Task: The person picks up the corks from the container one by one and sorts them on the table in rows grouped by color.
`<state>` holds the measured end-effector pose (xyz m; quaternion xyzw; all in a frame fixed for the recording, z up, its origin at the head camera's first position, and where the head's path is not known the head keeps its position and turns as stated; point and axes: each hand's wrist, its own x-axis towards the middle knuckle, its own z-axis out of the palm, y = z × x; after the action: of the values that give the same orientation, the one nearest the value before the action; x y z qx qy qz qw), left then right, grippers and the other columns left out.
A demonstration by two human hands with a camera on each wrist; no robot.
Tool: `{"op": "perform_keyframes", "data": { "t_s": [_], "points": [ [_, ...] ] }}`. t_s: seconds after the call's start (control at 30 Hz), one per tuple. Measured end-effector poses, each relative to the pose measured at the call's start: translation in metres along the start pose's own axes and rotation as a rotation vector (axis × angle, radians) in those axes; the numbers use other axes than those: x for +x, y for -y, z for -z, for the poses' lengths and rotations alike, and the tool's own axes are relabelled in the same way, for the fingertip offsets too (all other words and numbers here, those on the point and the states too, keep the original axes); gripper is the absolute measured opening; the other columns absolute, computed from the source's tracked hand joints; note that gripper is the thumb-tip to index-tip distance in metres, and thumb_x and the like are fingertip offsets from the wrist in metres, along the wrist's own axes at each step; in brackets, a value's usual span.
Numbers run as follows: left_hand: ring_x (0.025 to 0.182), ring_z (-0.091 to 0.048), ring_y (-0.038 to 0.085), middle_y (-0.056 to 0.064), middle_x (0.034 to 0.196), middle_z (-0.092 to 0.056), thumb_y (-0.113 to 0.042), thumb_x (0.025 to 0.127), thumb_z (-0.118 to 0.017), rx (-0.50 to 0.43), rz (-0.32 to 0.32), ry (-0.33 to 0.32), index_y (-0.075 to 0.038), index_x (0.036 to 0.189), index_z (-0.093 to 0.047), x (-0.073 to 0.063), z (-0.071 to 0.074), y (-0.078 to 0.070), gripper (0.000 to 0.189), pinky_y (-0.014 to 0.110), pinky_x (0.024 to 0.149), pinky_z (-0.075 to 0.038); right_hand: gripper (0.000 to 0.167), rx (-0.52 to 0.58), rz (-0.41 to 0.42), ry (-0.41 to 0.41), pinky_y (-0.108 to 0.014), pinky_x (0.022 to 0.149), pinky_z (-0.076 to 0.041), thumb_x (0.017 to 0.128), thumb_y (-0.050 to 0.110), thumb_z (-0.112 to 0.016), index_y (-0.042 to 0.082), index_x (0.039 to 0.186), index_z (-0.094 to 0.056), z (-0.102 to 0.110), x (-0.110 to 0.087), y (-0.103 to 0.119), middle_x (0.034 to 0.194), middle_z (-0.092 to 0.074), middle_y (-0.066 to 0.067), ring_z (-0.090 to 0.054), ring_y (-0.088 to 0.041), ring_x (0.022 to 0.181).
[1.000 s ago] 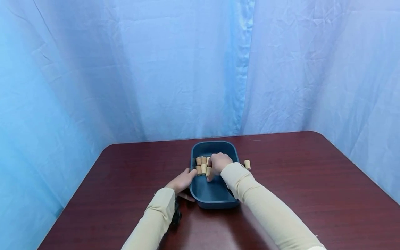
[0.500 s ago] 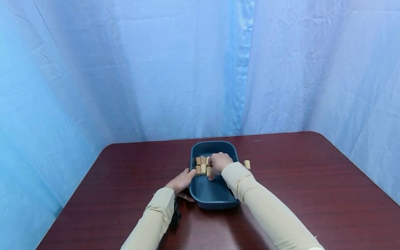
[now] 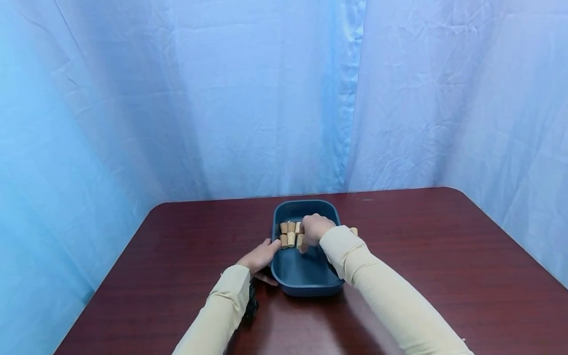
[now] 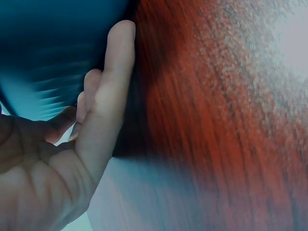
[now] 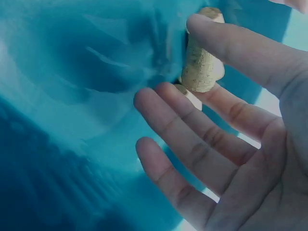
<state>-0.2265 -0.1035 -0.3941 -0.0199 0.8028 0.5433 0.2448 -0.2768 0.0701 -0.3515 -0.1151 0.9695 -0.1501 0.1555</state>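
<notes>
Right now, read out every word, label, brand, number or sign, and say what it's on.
None readable: no text shows on the box, table or curtain.
The close-up cork shows only speckled grain; the other corks are too small to rule out fine print.

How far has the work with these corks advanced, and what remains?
Done: several corks are in two rows inside the blue bin. In hand: the right hand holds one cork there. Remaining: probably the cork outside the bin, partly hidden by the right sleeve.
</notes>
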Motion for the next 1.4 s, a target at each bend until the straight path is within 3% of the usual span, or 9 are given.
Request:
{"op": "perform_keyframes", "data": {
  "t_s": [0.4, 0.8, 1.0, 1.4],
  "points": [
    [0.100, -0.065, 0.036, 0.029, 0.145, -0.041, -0.040, 0.107, -0.035, -0.016, 0.023, -0.017, 0.000, 0.158, -0.021, 0.005, -0.001, 0.001, 0.066, 0.047, 0.062, -0.065, 0.035, 0.053, 0.134, -0.112, -0.039, 0.079, -0.061, 0.088, 0.019, -0.081, 0.004, 0.118, -0.071, 0.038, -0.025, -0.005, 0.095, -0.067, -0.006, -0.063, -0.021, 0.084],
    [0.104, -0.064, 0.038, 0.031, 0.143, -0.043, -0.040, 0.108, -0.034, -0.014, 0.014, -0.014, 0.001, 0.158, -0.020, 0.001, 0.000, 0.003, 0.066, 0.048, 0.065, -0.065, 0.041, 0.097, 0.107, -0.140, -0.041, 0.077, -0.058, 0.093, 0.019, -0.076, 0.002, 0.128, -0.065, 0.055, -0.031, -0.038, 0.112, -0.062, -0.017, -0.059, -0.030, 0.097],
    [0.104, -0.062, 0.038, 0.030, 0.142, -0.042, -0.038, 0.107, -0.035, -0.010, 0.004, -0.009, 0.001, 0.157, -0.022, 0.002, 0.000, 0.003, 0.065, 0.048, 0.066, -0.065, 0.038, 0.093, 0.134, -0.162, -0.045, 0.082, -0.056, 0.095, 0.017, -0.073, 0.001, 0.128, -0.064, 0.063, -0.037, -0.058, 0.107, -0.063, -0.015, -0.057, -0.032, 0.102],
    [0.108, -0.059, 0.040, 0.030, 0.145, -0.039, -0.037, 0.107, -0.035, -0.023, 0.006, -0.006, 0.001, 0.158, -0.020, 0.003, -0.001, 0.004, 0.066, 0.050, 0.067, -0.065, 0.037, 0.100, 0.140, -0.183, -0.043, 0.078, -0.055, 0.092, 0.011, -0.074, -0.003, 0.125, -0.064, 0.063, -0.046, -0.097, 0.098, -0.063, -0.013, -0.058, -0.028, 0.090]
  ]
}}
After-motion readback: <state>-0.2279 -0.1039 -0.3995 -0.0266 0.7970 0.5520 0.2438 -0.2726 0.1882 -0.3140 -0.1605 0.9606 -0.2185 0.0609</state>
